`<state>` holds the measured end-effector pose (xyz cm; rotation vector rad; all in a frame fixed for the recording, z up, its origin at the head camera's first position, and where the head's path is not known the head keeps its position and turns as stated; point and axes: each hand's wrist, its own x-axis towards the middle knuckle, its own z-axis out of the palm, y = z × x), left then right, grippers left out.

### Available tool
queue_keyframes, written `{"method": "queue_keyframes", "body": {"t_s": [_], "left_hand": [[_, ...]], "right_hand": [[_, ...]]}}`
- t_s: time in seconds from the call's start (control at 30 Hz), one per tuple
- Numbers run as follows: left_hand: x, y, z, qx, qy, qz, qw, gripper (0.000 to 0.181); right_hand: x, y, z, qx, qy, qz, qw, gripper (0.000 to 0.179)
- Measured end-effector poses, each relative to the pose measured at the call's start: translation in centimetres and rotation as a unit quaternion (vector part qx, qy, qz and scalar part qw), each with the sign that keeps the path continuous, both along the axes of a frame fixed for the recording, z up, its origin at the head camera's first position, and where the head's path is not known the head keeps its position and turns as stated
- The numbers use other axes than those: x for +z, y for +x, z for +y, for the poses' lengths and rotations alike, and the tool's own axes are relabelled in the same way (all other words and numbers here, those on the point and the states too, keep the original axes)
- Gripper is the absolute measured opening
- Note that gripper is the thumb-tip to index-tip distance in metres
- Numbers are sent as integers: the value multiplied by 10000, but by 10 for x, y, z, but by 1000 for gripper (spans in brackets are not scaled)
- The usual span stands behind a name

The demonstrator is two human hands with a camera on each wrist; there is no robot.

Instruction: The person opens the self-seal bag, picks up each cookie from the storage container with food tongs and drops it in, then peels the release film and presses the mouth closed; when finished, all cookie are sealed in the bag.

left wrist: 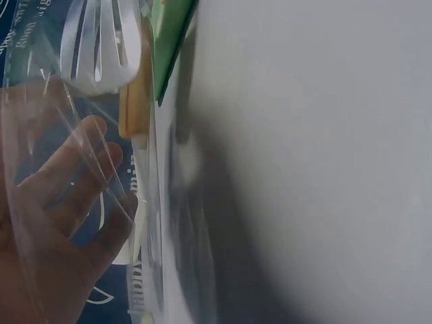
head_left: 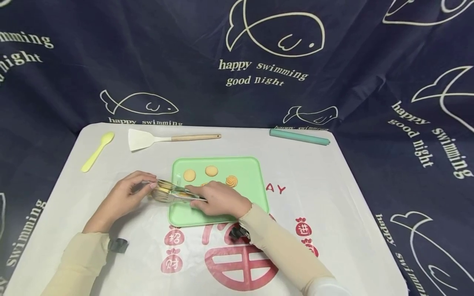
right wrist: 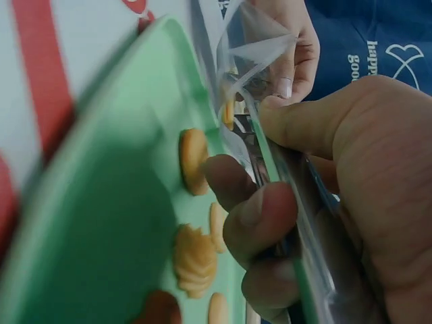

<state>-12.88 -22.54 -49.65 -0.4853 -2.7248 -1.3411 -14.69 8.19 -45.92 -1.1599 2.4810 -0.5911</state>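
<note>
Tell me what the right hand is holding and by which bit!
The right hand holds the slotted metal tongs by their long arms, behind the heads.

Right hand [right wrist: 364,145] grips tongs [right wrist: 314,229]; tray [right wrist: 115,182] holds cookies [right wrist: 196,262].

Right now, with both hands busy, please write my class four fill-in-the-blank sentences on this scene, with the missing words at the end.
1. The right hand grips the metal ____.
2. The left hand holds a clear ____.
3. The tray bearing the cookies is ____ in colour.
4. In the head view, the spoon lies to the ____ of the spatula.

Missing words: tongs; bag; green; left.
</note>
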Motion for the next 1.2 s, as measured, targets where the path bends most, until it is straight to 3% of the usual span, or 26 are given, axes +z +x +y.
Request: {"method": "queue_keyframes", "body": {"t_s": [0.23,0.47,0.7,1.0,1.2], "left_hand": [[3,-1,2,118,127,-80,9998,14],[5,-2,4,319,173,-109,9993,18],[3,-3,5,370,51,-246,9990,23],[-3,1,2,418,-25,-323,9986,24],[-4,2,2,387,-102,-327,9987,23]], "right_hand": [[8,-11,-7,28,216,-34,9998,54],[9,-5,9,-234,115,-71,9996,57],[5,5,61,-706,27,174,9973,59],[-1,14,145,-1891,-71,451,9809,61],[-5,25,169,-2032,89,391,9783,61]]}}
